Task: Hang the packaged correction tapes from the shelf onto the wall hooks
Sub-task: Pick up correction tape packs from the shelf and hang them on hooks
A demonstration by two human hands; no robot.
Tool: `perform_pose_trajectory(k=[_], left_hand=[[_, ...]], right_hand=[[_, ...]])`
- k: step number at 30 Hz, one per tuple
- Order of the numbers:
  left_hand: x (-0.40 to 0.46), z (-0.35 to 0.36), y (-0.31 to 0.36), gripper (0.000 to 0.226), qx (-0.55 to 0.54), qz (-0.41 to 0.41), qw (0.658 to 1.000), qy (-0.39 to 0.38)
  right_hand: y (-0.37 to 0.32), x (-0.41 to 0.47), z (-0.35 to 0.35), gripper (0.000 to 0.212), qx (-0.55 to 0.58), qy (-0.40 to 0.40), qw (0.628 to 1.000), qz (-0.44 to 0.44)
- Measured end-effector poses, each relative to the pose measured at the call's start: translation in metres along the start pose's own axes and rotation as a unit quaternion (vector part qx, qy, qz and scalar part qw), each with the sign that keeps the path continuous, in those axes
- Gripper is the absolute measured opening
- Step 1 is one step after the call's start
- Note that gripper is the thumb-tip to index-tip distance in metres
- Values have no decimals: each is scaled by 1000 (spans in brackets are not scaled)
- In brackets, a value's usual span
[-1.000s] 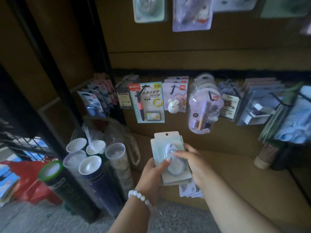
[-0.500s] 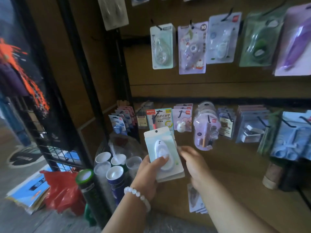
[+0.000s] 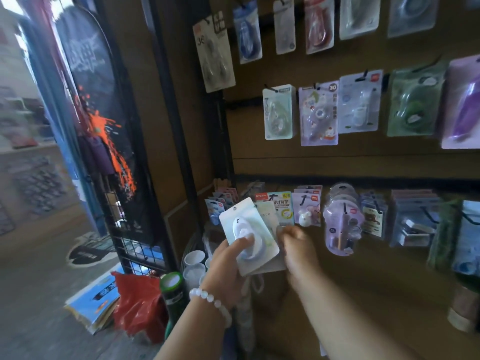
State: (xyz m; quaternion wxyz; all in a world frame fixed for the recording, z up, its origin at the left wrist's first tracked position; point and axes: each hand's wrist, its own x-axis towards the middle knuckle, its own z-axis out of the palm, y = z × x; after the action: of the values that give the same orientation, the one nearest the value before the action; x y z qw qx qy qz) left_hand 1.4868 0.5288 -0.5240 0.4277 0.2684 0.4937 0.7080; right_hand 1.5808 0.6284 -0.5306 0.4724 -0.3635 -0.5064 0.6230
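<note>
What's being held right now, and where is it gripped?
The left hand grips stacked correction tape packages at their lower edge, thumb on the blister; right hand's hold is unclear.

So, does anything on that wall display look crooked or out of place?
Yes. The white-carded pack at the upper left of the wall hangs tilted, unlike the straight packs beside it. The stack of correction tapes in the left hand is also tilted.

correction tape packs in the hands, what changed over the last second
The left hand has lifted the stack of correction tape packs off the shelf and up toward the hooks, tilting it left. The right hand, which touched the top pack's blister a second ago, has slid to the stack's right edge. The view swung upward, showing the wall hooks. The left thumb stays pressed on the blister.
</note>
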Motion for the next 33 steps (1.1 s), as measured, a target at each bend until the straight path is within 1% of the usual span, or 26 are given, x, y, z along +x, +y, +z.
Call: perform_pose_trajectory(k=[2, 4, 6, 7, 10, 13, 16, 17, 21, 24, 25, 27, 33], left_hand=[[-4, -2, 8, 36, -1, 5, 1000, 16], [-5, -3, 14, 50, -2, 11, 999, 32], [-8, -4, 22, 67, -1, 18, 999, 43], [-6, -6, 26, 71, 0, 24, 999, 48], [4, -15, 36, 65, 6, 34, 998, 46], [14, -22, 48, 61, 15, 38, 999, 32], [26, -25, 64, 71, 5, 60, 997, 40], [30, -27, 70, 71, -3, 72, 996, 44], [48, -39, 95, 43, -14, 113, 992, 55], [58, -46, 109, 34, 1, 130, 990, 52], [63, -48, 112, 34, 7, 135, 990, 50], [72, -52, 118, 41, 10, 138, 989, 43], [94, -54, 128, 55, 23, 143, 989, 29]], right_hand=[[-8, -2, 4, 15, -18, 0, 1000, -11], [-15, -3, 7, 17, -27, -6, 999, -25], [-23, -4, 10, 17, -38, -28, 998, -32], [-25, -4, 11, 16, -44, -42, 998, -33], [-28, 0, 14, 18, -75, -65, 994, -43], [-39, 8, 18, 13, -89, -55, 993, -61], [-61, 20, 21, 13, -107, -38, 990, -88], [-68, 26, 23, 13, -121, -36, 987, -98], [-99, 51, 40, 15, -135, -28, 980, -145], [-128, 67, 63, 14, -135, -24, 972, -192], [-137, 72, 72, 14, -131, -23, 969, -208], [-153, 83, 89, 13, -136, -20, 964, -228], [-182, 109, 124, 15, -178, 9, 949, -260]])
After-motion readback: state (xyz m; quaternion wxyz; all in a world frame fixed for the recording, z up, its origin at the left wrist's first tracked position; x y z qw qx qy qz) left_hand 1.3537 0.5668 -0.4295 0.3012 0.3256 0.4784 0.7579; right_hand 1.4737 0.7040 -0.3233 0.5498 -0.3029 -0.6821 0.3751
